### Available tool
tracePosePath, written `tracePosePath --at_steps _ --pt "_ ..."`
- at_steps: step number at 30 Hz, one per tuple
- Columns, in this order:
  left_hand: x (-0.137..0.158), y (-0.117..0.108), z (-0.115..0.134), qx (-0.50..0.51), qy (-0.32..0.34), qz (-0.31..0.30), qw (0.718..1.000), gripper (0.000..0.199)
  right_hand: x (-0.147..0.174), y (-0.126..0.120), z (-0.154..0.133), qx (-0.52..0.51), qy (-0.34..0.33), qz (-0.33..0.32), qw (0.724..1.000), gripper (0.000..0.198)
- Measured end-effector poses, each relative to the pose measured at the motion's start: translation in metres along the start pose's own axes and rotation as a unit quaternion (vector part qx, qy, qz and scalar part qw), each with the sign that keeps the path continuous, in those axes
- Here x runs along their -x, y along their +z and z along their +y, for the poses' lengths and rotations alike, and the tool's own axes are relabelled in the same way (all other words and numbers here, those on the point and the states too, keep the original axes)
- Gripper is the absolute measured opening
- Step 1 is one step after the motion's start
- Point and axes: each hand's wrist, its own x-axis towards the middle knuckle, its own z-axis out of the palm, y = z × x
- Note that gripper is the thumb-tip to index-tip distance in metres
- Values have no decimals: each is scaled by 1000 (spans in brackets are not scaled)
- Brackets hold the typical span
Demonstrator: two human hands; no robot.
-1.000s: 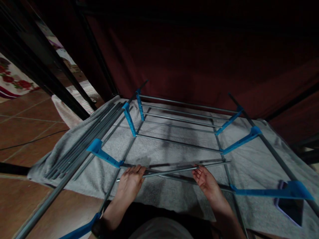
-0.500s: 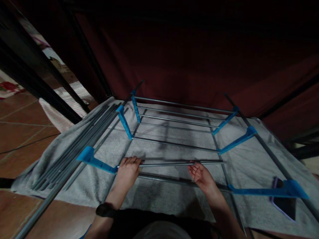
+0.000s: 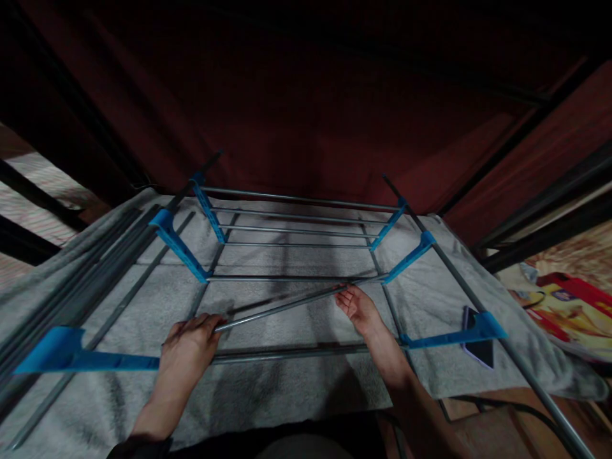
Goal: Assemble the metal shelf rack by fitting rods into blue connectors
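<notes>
My left hand (image 3: 190, 344) is closed around the near-left end of a thin grey metal rod (image 3: 277, 310). The other end of this rod slants up and away to the right, close to a blue plastic bracket (image 3: 406, 260). Palm up, my right hand (image 3: 356, 307) has its fingers curled against the rod toward its far end. Around my hands lies a rack frame of grey tubes joined by blue brackets. One left bracket (image 3: 90, 358) runs in under my left hand, which hides its tip. A crossbar (image 3: 291, 353) spans the near side below the rod.
Several loose grey tubes (image 3: 90, 271) lie on the left of a grey blanket (image 3: 287, 395). A phone (image 3: 480, 350) rests under the right near bracket (image 3: 454, 338). A dark red cloth (image 3: 306, 127) hangs behind. Colourful packaging (image 3: 568, 312) is at the far right.
The rod has turned from nearly level to slanted, its right end now farther away near the middle bracket. My right hand moved forward with it. The view has swung to the right.
</notes>
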Motion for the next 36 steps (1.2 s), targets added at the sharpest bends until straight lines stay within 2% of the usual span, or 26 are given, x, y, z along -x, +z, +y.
tracePosePath --at_steps 4,11,17,28,36 --pt "-7 0 1 -8 6 5 1000 34 -2 4 -9 -2 -7 5 1000 9" --pt "-17 -5 3 1 14 9 1000 34 -6 -5 -12 0 -28 -35 999 6" --pt "-20 -9 3 2 22 9 1000 34 -5 -2 -14 -1 -26 -10 1000 6" --pt "-32 -22 9 1 12 37 999 36 -2 1 -20 9 -32 -13 999 5" --pt "-41 -33 27 -64 10 55 996 40 8 -4 -23 37 -38 11 999 0"
